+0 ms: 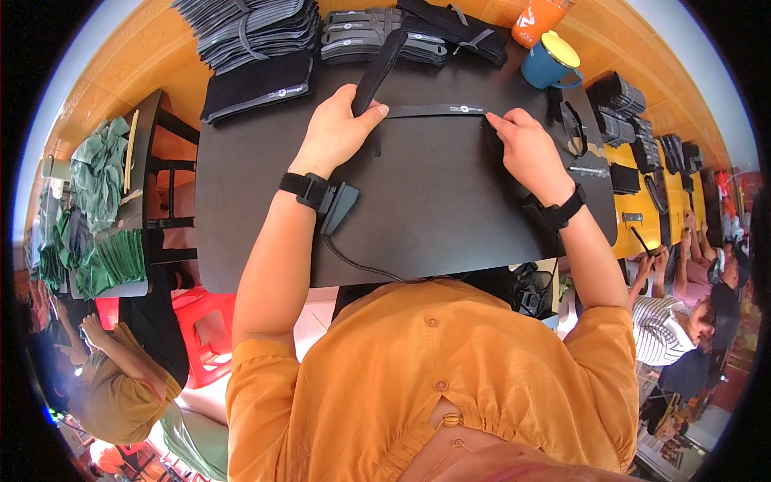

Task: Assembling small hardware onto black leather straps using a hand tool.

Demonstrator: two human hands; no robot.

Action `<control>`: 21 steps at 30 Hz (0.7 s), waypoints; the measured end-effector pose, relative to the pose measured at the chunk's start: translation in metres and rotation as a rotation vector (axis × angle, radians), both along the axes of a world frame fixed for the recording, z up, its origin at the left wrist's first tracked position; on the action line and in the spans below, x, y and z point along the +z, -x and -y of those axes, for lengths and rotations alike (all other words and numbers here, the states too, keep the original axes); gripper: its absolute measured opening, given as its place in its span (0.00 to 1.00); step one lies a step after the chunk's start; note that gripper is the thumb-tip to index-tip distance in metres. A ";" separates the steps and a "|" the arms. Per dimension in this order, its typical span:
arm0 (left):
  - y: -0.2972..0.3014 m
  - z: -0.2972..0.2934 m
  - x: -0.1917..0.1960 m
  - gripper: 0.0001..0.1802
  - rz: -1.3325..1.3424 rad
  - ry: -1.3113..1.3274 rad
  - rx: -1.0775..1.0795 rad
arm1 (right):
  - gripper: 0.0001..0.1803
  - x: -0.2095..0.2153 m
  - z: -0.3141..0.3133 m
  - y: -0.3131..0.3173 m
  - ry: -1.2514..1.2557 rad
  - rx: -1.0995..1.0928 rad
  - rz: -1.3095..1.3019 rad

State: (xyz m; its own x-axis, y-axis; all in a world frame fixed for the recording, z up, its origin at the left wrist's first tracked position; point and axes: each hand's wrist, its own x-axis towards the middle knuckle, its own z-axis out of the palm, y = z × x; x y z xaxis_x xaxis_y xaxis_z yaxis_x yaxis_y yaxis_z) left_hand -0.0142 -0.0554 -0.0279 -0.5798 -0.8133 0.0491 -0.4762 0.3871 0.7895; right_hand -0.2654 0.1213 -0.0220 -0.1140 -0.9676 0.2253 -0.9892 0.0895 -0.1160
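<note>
A black table [434,217] fills the middle of the view. At far left, green cloth [100,173] is heaped and folded on a side table, with a co-worker [120,386] and a red stool [201,329] below it. Along the black table's far edge stand a tall tied stack [241,32], a black folded piece [257,87] in front of it, a lower stack [349,36] and a dark bundle [458,32]. The left hand [337,124] pinches a strap [434,111] between thumb and fingers; a dark length also rises from that grip. The strap runs sideways above the tabletop to the right hand [530,153], whose fingertips touch its right end; whether they pinch or press, I cannot tell. Farther right are an orange cup [542,20], a blue mug [548,71] with a yellow lid, and a yellow table [630,201] bearing dark bundles.
</note>
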 end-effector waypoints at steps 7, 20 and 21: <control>0.000 0.000 0.003 0.19 0.002 -0.048 -0.002 | 0.22 0.008 0.017 0.015 -0.064 0.054 -0.017; 0.001 0.002 0.002 0.18 0.014 -0.067 0.017 | 0.15 0.015 0.043 0.051 0.117 -0.108 0.149; 0.002 0.002 0.000 0.18 0.005 -0.061 0.014 | 0.15 0.013 0.046 0.053 0.117 -0.108 0.148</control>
